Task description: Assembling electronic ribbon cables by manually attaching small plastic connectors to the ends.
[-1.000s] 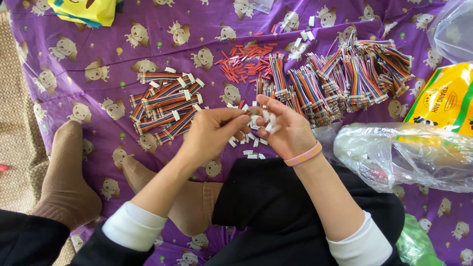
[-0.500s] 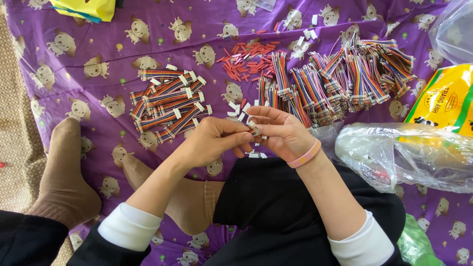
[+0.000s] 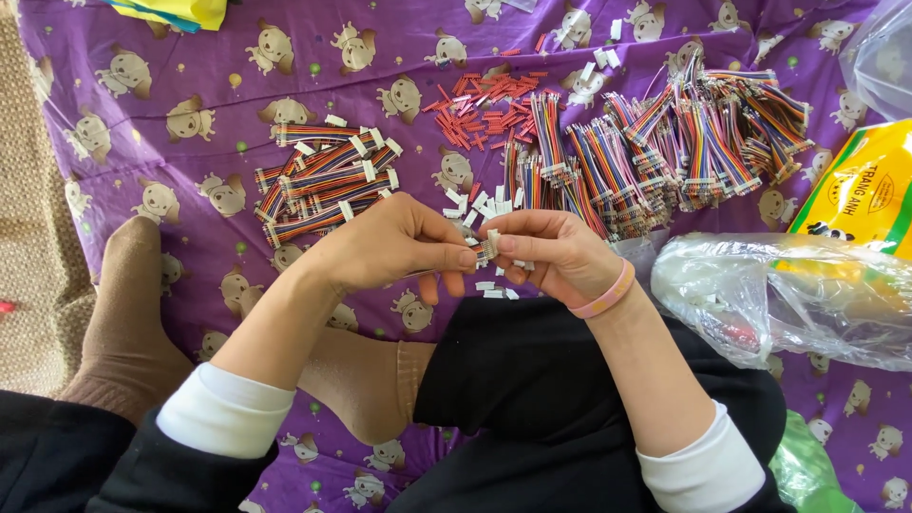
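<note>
Cloth covers the floor in the head view: a purple sheet printed with cartoon dogs, with woven matting along its left edge. We sit on it with our brown-socked feet out in front. On the sheet we see a small pile of finished striped cable pieces at left, scattered red strips farther off, a large heap of multicoloured ribbon cables at right, and clear plastic bags and a yellow packet near the right edge. Loose white connector housings lie just beyond our fingers.

Our left hand and right hand meet fingertip to fingertip, both pinched narrow on one small white connector. Its long axis runs roughly left to right, from one pinch to the other. It sits between the two thumb tips, above our dark-trousered lap; which end faces which hand we cannot tell
</note>
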